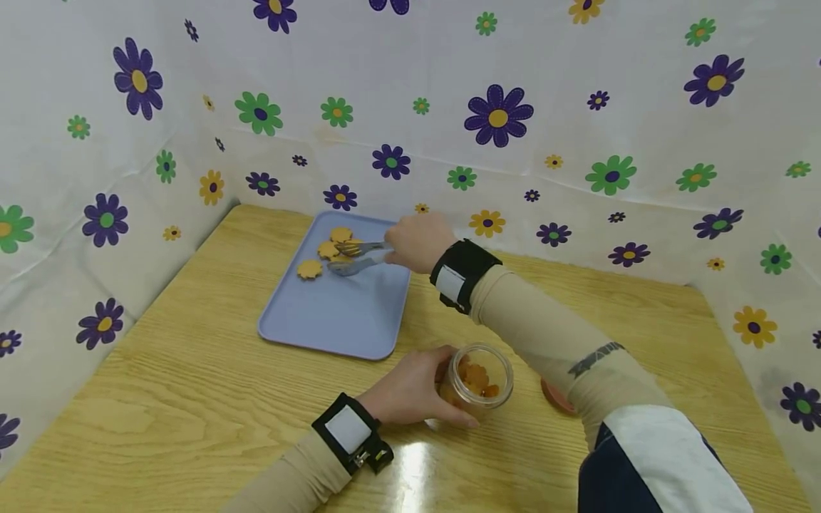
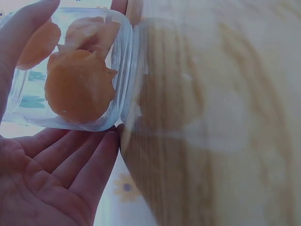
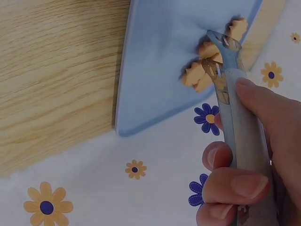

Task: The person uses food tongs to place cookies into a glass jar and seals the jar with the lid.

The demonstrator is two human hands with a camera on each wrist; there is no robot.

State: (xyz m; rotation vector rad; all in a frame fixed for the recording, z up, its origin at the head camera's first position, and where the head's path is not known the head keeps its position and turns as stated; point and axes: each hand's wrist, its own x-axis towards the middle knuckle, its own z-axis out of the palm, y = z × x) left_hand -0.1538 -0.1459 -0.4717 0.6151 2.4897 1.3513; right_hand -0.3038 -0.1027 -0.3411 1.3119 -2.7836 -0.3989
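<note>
My right hand holds a pair of metal tongs, fingers wrapped round the handles. The slotted tips reach over several flower-shaped cookies at the far end of a blue tray; in the right wrist view a cookie lies right by the two tips. My left hand grips a clear open jar standing on the table, thumb on one side and fingers on the other. Inside the jar, orange-brown cookies show through the wall.
A reddish round lid lies on the wooden table, partly hidden under my right forearm. A white cloth printed with flowers hangs along the back and sides of the table.
</note>
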